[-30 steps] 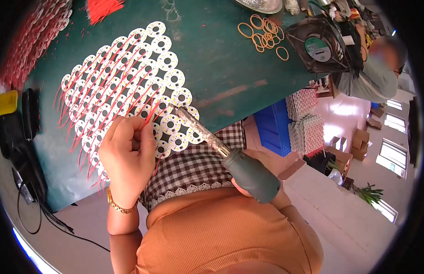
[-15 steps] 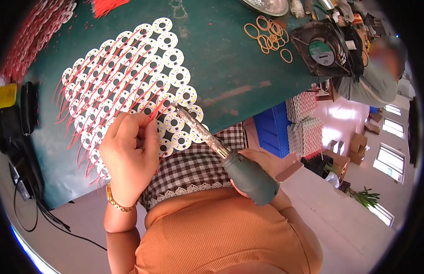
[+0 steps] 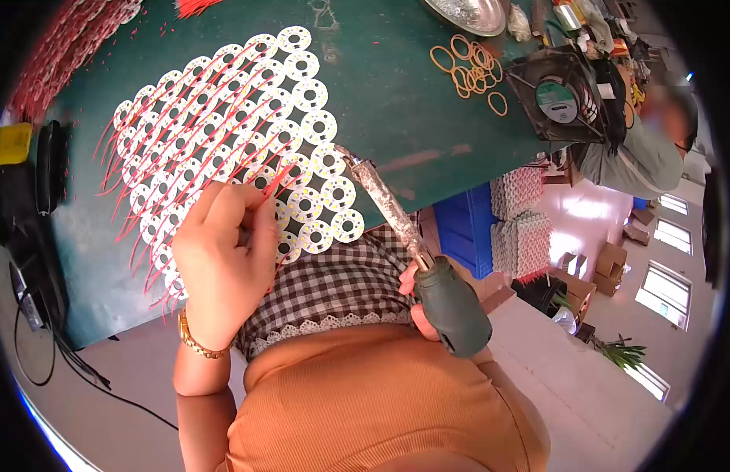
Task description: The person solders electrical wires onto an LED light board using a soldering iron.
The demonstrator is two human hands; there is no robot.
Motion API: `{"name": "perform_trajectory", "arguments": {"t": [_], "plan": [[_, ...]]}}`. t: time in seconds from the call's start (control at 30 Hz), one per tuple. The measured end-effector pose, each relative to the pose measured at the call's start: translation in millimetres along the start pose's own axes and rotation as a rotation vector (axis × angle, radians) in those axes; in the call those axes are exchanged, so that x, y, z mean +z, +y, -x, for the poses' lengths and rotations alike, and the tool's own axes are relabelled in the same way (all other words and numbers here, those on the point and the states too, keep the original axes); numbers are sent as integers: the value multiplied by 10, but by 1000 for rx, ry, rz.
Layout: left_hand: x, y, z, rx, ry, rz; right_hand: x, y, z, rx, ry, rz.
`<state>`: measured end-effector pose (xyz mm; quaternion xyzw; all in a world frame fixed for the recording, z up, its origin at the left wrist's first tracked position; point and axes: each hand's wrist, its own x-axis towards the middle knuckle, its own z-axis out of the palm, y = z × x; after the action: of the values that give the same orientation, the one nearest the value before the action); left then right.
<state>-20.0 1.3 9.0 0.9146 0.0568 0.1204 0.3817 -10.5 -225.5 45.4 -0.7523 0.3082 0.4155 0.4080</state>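
Observation:
A panel of joined white ring-shaped circuit boards (image 3: 327, 193) lies on the green table, with thin red wires (image 3: 280, 182) running slantwise over many of its rings. My left hand (image 3: 223, 256), with a gold bracelet at the wrist, is over the panel's near part. Its thumb and forefinger are pinched on several red wires. In my right hand (image 3: 424, 321) is a soldering iron (image 3: 454, 307) with a dark green handle, which hides most of that hand. The iron's tip points up and left, by the panel's right edge; whether it touches a ring I cannot tell.
Rubber bands (image 3: 476, 72), a black fan (image 3: 555, 98) and a metal bowl (image 3: 490, 22) occupy the table's far right. More wired panels (image 3: 62, 59) lie far left, above a black device (image 3: 23, 228). A blue crate (image 3: 467, 228) stands beyond the right edge; a person (image 3: 644, 157) sits beyond.
The soldering iron's tip has moved away and to the right, off the ring beside the pinched wires. My left hand keeps its pinch, and the whole view has shifted slightly.

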Motion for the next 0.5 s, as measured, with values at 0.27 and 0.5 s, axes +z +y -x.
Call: {"name": "perform_trajectory", "arguments": {"t": [0.27,0.5], "plan": [[-194,-12,101,-176,10,189,-214,495,-29,-328,-246,22],[-115,-9,132,-39,-44,155,-224,418,84,-294,-224,12]]}}
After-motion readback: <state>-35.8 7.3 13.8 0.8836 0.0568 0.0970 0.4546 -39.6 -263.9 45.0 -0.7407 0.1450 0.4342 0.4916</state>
